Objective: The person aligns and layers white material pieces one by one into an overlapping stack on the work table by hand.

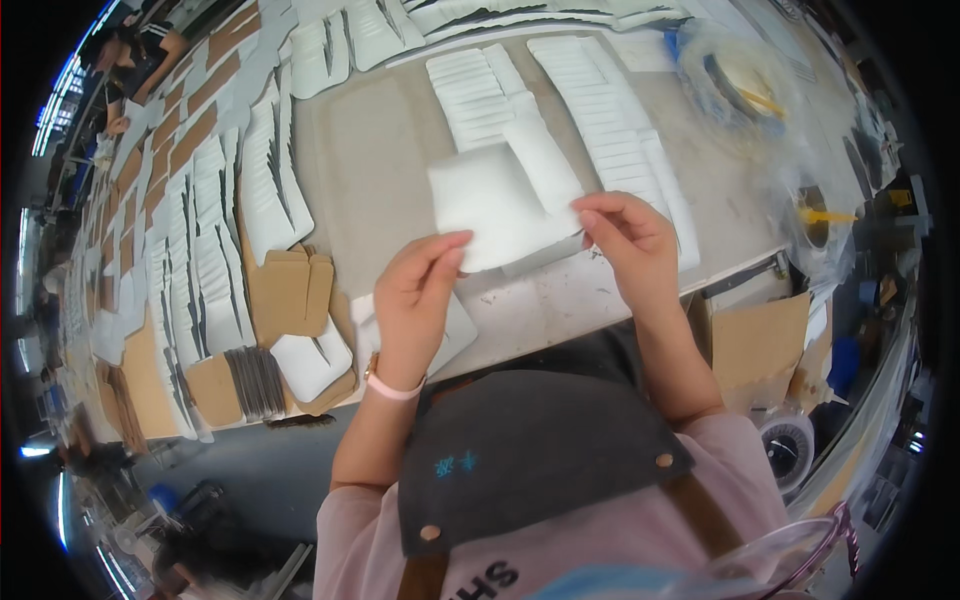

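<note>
Both hands hold a white, thin sheet piece (491, 199) with a notch along its far side, above the table. My left hand (416, 289) pinches its near left corner between thumb and fingertips. At the near right corner, my right hand (630, 240) grips the edge in the same way. Just beyond the piece lies a row of overlapping white pieces (469, 101), partly hidden by it. A second overlapping row (600, 112) runs to its right. Under my left hand, another pale piece (457, 330) rests at the table's near edge.
Fanned white pieces (270, 172) and brown card pieces (292, 292) cover the left of the worktable (367, 165). A tape roll in plastic film (742, 82) sits at the back right. A cardboard box (757, 341) stands below the right edge. Another person (142, 64) is at the far left.
</note>
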Available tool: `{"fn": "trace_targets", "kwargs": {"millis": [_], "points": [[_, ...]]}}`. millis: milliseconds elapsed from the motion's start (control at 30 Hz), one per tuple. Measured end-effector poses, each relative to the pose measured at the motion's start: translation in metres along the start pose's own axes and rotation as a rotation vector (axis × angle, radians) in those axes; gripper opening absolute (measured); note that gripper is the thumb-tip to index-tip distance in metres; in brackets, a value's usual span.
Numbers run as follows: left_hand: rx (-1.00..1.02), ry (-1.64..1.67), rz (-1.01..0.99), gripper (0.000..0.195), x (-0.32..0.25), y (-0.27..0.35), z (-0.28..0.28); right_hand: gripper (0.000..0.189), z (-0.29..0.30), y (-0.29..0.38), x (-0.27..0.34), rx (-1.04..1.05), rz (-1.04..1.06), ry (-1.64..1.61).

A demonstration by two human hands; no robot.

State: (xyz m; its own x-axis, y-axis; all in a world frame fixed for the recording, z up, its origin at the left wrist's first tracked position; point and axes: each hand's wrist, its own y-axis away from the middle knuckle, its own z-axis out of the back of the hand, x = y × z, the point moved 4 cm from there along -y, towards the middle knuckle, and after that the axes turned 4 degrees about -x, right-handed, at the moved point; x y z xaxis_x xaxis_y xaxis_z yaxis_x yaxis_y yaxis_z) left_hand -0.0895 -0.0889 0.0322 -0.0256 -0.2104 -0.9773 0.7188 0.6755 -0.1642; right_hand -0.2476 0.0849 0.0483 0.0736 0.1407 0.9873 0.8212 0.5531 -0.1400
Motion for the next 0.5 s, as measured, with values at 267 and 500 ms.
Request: {"fn": "trace_targets", "kwargs": {"millis": [267, 500], "points": [[0.294, -0.359, 0.137, 0.033, 0.064, 0.014, -0.054, 0.019, 0.045, 0.036, -0.094, -0.102, -0.450, 0.272], [0.285, -0.442, 0.063, 0.041, 0.062, 0.010, -0.054, 0.022, 0.046, 0.041, -0.098, -0.122, -0.213, 0.445]]}}
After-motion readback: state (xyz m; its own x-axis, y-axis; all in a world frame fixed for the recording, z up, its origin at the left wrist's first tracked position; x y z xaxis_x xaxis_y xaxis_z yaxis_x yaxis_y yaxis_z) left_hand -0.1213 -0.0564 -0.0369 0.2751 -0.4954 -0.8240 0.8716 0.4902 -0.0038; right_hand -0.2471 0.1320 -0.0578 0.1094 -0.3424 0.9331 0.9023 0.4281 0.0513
